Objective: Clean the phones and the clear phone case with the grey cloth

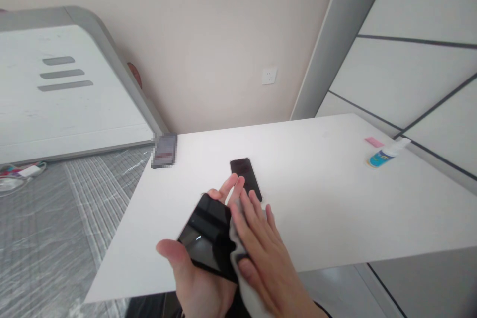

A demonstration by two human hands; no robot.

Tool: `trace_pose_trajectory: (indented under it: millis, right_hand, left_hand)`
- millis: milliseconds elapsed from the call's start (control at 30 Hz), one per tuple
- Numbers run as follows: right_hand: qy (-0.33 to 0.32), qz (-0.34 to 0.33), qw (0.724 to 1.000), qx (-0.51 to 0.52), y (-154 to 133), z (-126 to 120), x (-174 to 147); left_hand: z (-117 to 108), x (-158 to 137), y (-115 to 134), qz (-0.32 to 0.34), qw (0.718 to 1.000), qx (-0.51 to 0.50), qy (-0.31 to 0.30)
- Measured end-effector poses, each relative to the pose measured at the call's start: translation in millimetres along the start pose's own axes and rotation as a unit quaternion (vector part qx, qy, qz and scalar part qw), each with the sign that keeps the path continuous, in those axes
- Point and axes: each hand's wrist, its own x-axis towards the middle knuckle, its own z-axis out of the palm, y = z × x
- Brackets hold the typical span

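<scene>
A black smartphone lies across my left hand, its dark glossy screen facing up. The left thumb sticks out at the near left side, and the fingers reach from behind past the far edge. My right hand presses a grey cloth against the right side of the phone, fingers stretched out over the cloth. The hand and cloth hide that part of the screen. Just beyond my fingertips a second phone with a dark screen and light edge lies on the white table.
At the table's right stands a white spray bottle with a blue label, beside a pink slip. A blurred dark item sits at the far left corner. A plastic-covered bed adjoins on the left; wall and cabinet panels border the table.
</scene>
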Motion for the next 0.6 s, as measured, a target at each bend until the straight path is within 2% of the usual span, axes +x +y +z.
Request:
trace_pose_trajectory:
  millis: [100, 167, 267, 300, 400, 500, 600]
  right_hand:
    - [-0.071, -0.115, 0.987, -0.086, -9, -9, 12]
    - [-0.119, -0.166, 0.972, -0.114, -14, -17, 26]
    - [-0.165, -0.167, 0.965, -0.112, -21, -23, 46]
    - [-0.159, -0.151, 0.970, -0.107, -24, -22, 49]
    - [-0.106, -0.111, 0.982, -0.107, -25, -10, 42]
    - [-0.064, -0.158, 0.976, -0.138, -19, 2, 22]
    - [-0.059, -0.214, 0.963, -0.150, -14, 1, 18]
  left_hand:
    - [-5, -6, -16, -0.066, 0.997, -0.020, -0.046]
    - [-9, -9, -29, -0.101, 0.991, -0.041, -0.072]
    - [-9, -11, -39, -0.049, 0.992, -0.071, -0.092]
    - [-7, -11, -38, -0.023, 0.992, -0.078, -0.097]
    - [0, -7, -22, -0.043, 0.984, -0.081, -0.150]
    - [4, -1, -4, -0.018, 0.980, -0.107, -0.166]
    - [-1, -2, -3, -0.059, 0.986, -0.050, -0.145]
